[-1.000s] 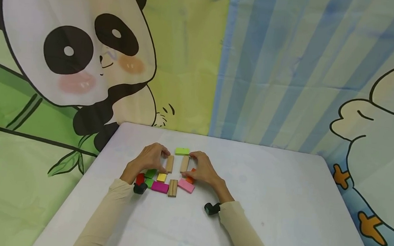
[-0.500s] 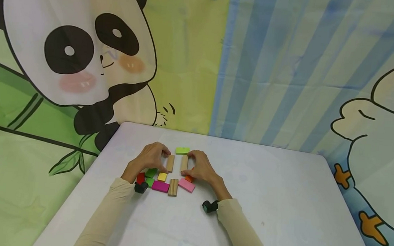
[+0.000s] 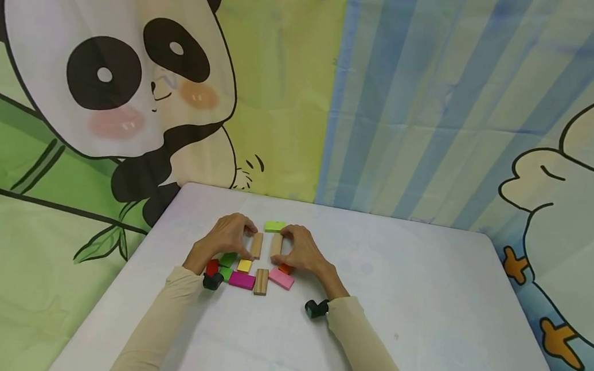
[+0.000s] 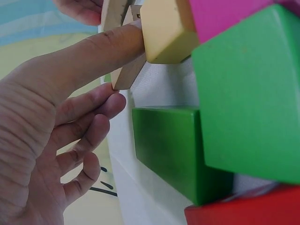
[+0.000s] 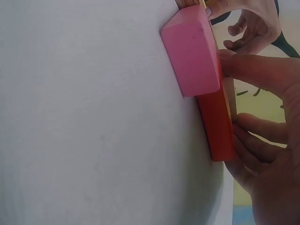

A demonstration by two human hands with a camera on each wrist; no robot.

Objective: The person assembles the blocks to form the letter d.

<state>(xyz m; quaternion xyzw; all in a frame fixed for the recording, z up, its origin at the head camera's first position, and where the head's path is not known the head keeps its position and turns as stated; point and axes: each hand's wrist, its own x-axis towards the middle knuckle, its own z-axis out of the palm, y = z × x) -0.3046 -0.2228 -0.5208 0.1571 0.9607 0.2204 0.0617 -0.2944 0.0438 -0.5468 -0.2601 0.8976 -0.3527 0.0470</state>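
Nearest the person on the white table, toward its left edge, a striped wooden block lies between a magenta block and a pink block. Just beyond sit a yellow block and an orange block.

Farther up, the left plain block and the right plain block stand side by side with a gap. The left hand pinches the left one end to end, thumb on the near end, fingertip on the far; the right hand pinches its own likewise. Both look like bare wood: probably light, stiff, hardly fragile and not slippery. The short ends seem the best hold, leaving the long sides free; uneven pressure might twist them.

Closest to the table's far edge, a lime block lies crosswise beyond both.

The left wrist view alone shows that hand's other fingers loosely bent, off the wood, and a dark green block behind a lighter green one. The right wrist view bares the orange block's long side, mostly covered from above; pink and orange hide much of that grip, so I cannot tell how many far fingers touch.
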